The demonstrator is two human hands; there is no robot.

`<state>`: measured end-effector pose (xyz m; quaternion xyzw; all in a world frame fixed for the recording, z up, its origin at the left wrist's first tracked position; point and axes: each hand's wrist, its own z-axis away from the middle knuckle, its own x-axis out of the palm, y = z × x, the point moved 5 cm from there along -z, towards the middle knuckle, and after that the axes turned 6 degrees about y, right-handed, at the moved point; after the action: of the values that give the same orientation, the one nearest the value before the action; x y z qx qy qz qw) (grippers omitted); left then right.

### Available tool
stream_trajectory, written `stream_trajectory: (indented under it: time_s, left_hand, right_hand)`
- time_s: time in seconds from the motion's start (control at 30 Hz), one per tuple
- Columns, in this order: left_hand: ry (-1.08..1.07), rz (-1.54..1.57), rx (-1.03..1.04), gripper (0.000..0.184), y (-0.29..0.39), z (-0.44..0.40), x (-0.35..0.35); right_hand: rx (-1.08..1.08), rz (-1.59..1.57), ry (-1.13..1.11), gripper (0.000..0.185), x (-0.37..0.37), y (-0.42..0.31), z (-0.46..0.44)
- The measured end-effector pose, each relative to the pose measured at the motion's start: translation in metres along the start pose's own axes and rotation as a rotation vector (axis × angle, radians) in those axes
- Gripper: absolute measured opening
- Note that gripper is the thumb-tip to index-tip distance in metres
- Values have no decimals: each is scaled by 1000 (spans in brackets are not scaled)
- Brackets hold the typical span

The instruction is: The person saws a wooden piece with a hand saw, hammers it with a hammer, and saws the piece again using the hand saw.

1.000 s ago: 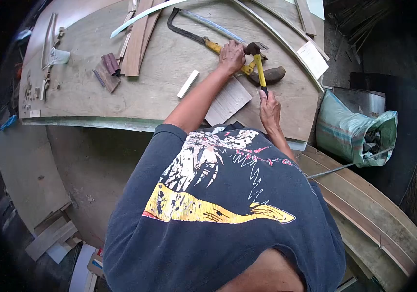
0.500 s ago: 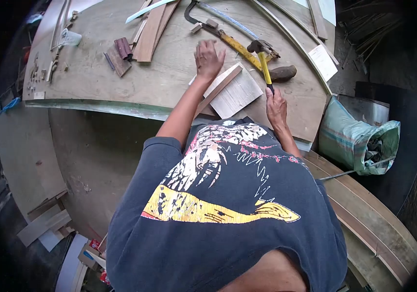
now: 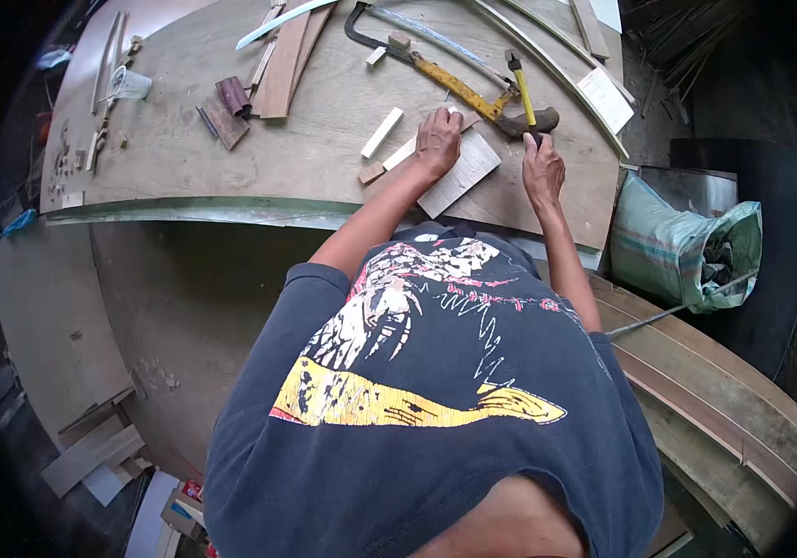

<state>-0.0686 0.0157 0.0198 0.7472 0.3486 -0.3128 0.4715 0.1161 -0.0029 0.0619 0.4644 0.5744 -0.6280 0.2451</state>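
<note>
My right hand (image 3: pixel 544 169) grips a hammer (image 3: pixel 523 91) by its dark grip; its yellow shaft points away from me. The fingers of my left hand (image 3: pixel 439 147) are bent over a narrow wooden strip (image 3: pixel 400 156), which lies against a pale, flat wooden board (image 3: pixel 462 177). A thin dark sliver shows just past my left fingertips, too small to name. Left of that hand are a short pale stick (image 3: pixel 382 133) and a small brown wood block (image 3: pixel 371 173). Beyond both hands lies a hacksaw (image 3: pixel 454 82) with a yellow handle.
Wood planks (image 3: pixel 289 70) and a maroon tube-like piece (image 3: pixel 233 96) lie farther left on the worktable (image 3: pixel 175 158). A plastic cup (image 3: pixel 129 84) stands near the far left. Long strips and a paper (image 3: pixel 606 99) lie at right, beside a green sack (image 3: pixel 664 232).
My left hand has come down and right onto the wooden strip. My right hand has moved slightly right, with the hammer head farther away from me. The pale stick now shows beside the left hand.
</note>
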Motion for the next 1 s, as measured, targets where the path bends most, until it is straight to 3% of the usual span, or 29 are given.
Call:
stream_trajectory:
  time_s: [0.27,0.33,0.5,0.77,0.9,0.97,1.0]
  left_hand:
    - [-22,-31,3,30,-2,-1,-4]
    - [-33,-20,-43,39,-5,2,-7]
    - [-10,4,-57,43,-9,7,-15]
    - [-15,14,-86,41,-6,5,-19]
    - [-12,17,-89,38,-5,9,-19]
    - [-2,24,-85,37,-4,9,-20]
    - [1,16,-89,36,-3,10,-20]
  right_hand:
    - [-256,263,-38,34,0,-16,-78]
    - [-306,257,27,32,0,-13,-95]
    - [-405,236,161,30,2,-5,-136]
    - [-281,271,78,25,42,15,-185]
    - [-414,317,239,23,38,1,-166]
    - [-603,93,258,21,20,-20,-139]
    - [-693,-16,80,25,15,-26,-121]
